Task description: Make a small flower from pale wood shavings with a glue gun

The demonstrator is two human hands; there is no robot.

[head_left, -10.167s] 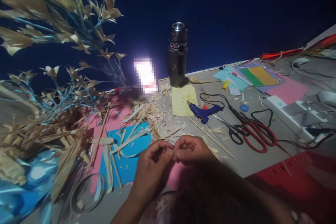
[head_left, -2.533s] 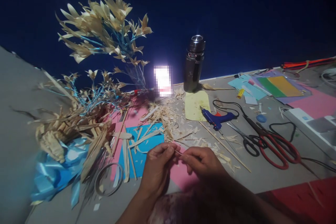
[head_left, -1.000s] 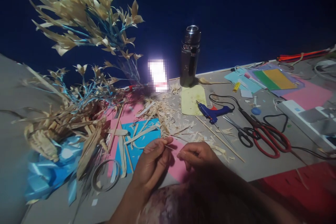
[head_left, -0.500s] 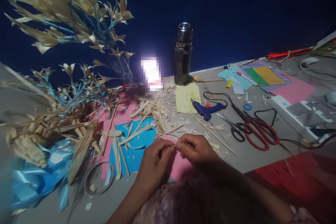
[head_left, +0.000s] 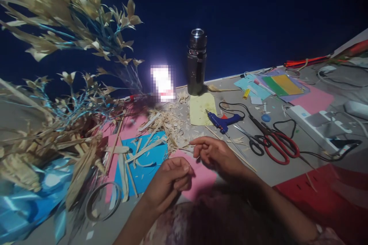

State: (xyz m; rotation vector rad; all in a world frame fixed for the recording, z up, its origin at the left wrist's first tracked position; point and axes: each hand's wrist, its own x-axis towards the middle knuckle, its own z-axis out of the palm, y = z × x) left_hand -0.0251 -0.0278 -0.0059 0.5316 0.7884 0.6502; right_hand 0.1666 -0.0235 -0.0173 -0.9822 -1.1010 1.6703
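My left hand (head_left: 171, 178) is curled closed low over the pink paper sheet (head_left: 198, 174); what sits in its fingers is too small to name. My right hand (head_left: 214, 154) hovers a little further out, fingers pinched together, near the pile of straw shavings (head_left: 168, 126). Whether it holds a thin straw sliver I cannot make out. A blue paper sheet (head_left: 143, 160) with straw strips lies just left of my hands.
A blue glue gun (head_left: 222, 121), red scissors (head_left: 276, 143) and black scissors (head_left: 251, 141) lie to the right. A steel flask (head_left: 196, 62) stands at the back. Straw-leaf branches (head_left: 71, 19), blue ribbon (head_left: 25, 199), a tape ring (head_left: 100, 204), a power strip (head_left: 319, 124) and coloured papers (head_left: 280, 84) surround the table.
My hands were pinched together on a thin sliver; now they have come apart, the right hand moving up and away, the left dropping lower.
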